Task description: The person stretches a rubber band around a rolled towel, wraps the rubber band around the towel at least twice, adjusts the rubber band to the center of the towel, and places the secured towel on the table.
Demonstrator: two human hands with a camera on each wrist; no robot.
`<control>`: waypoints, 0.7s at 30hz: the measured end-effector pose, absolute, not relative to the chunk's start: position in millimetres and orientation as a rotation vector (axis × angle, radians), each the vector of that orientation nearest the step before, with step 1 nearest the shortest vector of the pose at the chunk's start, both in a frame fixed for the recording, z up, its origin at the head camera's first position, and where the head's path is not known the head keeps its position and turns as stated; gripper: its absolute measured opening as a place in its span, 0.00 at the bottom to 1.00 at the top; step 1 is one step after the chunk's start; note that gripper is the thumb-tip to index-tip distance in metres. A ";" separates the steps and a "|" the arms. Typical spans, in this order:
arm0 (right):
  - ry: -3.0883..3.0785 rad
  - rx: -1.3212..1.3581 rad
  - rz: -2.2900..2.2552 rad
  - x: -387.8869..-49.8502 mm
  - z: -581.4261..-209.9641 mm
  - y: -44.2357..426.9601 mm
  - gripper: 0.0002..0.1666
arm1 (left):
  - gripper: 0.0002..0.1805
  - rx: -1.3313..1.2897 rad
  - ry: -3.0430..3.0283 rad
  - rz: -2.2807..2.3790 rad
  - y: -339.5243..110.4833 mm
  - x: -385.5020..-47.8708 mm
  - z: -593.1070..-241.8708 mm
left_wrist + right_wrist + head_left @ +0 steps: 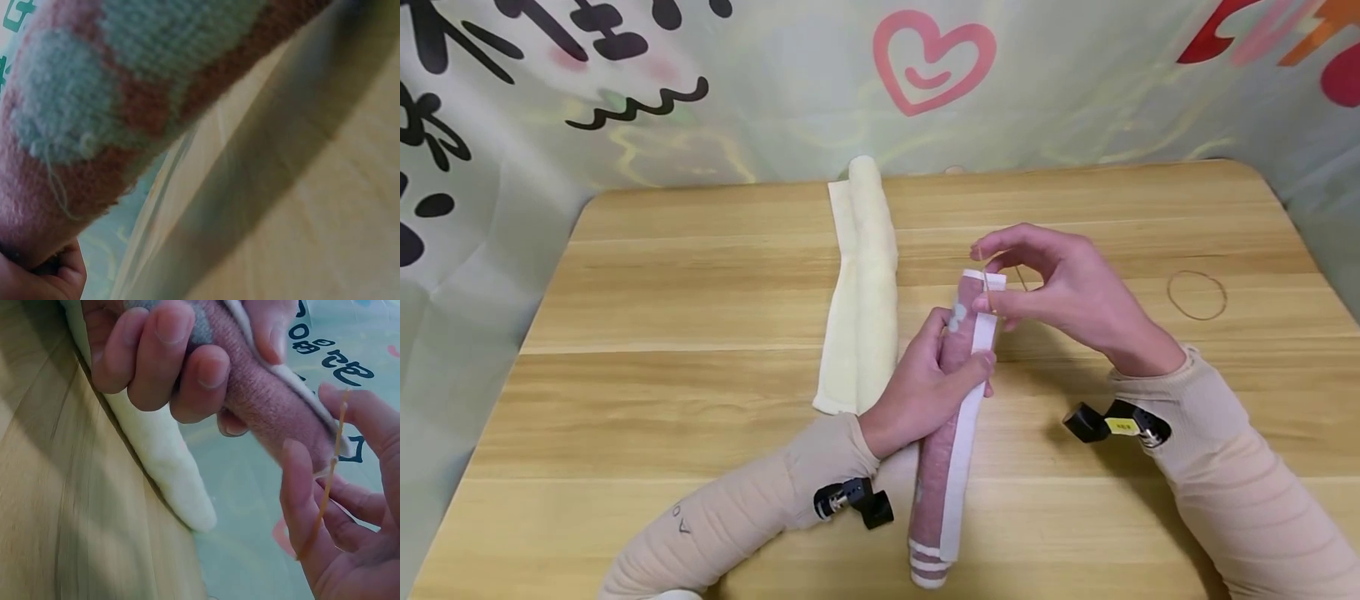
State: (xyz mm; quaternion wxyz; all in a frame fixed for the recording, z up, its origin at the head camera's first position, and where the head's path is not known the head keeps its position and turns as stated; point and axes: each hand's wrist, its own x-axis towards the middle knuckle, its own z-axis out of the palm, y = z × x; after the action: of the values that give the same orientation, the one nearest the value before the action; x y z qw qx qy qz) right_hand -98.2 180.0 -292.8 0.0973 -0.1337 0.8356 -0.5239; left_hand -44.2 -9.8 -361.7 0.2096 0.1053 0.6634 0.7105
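Note:
A rolled pink towel [934, 492] with a white edge strip slants above the table in the head view. The left hand [925, 387] grips it around its upper part, and in the right wrist view that hand's fingers [209, 369] wrap the roll [269, 406]. At the roll's top end, the right hand [1067, 292] holds a thin tan rubber band [986, 283] stretched between thumb and fingers. The band [326, 494] crosses beside the roll's end in the right wrist view. Pink and grey-green towel pile [69, 94] fills much of the left wrist view.
A cream towel [872, 292], partly rolled, lies left of the hands toward the table's back edge. Another rubber band [1197, 296] lies on the wooden table [662, 400] at the right. A printed curtain [775, 100] hangs behind the table.

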 end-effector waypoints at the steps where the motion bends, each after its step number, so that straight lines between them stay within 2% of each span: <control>1: 2.469 -0.392 -1.537 -98.7 -293.0 179.8 0.28 | 0.18 0.305 1.845 1.973 -9.6 -44.1 -361.6; 10: 2.407 -0.421 -1.459 -100.6 -293.8 177.5 0.27 | 0.17 0.325 1.826 1.969 -9.2 -43.9 -361.8; 21: 2.270 -0.376 -1.450 -101.0 -300.0 174.5 0.21 | 0.20 0.399 1.890 1.951 -12.9 -45.0 -361.4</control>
State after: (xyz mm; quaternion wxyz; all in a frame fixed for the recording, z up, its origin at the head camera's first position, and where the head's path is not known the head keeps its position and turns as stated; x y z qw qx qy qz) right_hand -101.0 174.5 -300.0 0.2094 -0.1353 0.8161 -0.5213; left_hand -45.0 -12.9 -361.4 0.1969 0.1423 0.6749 0.6968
